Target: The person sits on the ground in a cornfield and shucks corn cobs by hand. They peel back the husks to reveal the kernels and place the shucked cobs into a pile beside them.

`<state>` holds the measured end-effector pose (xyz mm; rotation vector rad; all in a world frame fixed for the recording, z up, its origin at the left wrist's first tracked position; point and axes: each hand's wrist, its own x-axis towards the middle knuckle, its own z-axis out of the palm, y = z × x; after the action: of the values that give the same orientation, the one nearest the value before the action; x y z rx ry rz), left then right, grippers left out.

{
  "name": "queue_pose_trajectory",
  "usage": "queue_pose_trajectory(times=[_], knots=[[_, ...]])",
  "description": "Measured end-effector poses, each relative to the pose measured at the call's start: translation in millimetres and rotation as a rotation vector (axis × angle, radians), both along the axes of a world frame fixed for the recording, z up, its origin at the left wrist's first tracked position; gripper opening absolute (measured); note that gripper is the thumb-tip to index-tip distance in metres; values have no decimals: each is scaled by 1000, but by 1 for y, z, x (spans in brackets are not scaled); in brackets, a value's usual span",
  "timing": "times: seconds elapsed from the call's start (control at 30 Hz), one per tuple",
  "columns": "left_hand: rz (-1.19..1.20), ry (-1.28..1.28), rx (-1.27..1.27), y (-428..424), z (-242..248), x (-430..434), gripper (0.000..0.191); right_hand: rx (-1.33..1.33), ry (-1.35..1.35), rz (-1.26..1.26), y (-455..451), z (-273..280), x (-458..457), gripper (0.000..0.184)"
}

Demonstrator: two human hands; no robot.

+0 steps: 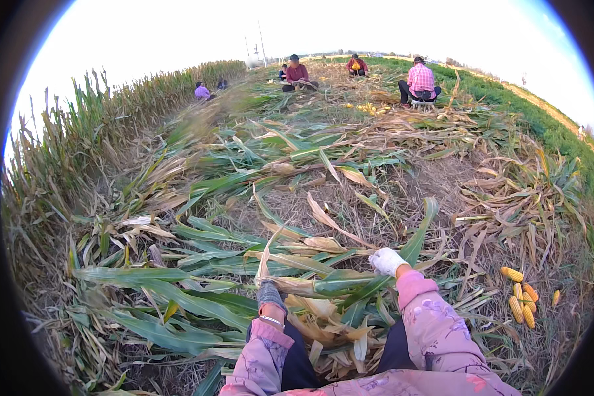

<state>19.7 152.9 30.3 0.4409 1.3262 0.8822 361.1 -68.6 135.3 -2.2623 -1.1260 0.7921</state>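
Note:
My left hand, in a dark grey glove, is closed around the tip end of a corn ear in its dry husk. A strip of pale husk stands up above that hand. To the right, my right hand, in a white glove, is curled at a leafy corn stalk; the fingers hide the exact grip. Cut corn stalks with green leaves lie under and left of my hands. Loose dry husks are heaped between my knees.
Several husked yellow cobs lie on the ground at my right. Piled stalks are beyond them. Standing corn borders the left side. Ahead, several people sit or crouch, one in a pink checked shirt near a cob pile.

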Motion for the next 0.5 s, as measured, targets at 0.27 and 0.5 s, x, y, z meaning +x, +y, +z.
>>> queue_pose_trajectory(times=[0.27,0.5], knots=[[18,8,-45,-4,12,9,56,31,154,53,1,-6,-5,40],[-44,-26,-7,-18,24,6,51,-8,139,86,-4,0,-7,37]])
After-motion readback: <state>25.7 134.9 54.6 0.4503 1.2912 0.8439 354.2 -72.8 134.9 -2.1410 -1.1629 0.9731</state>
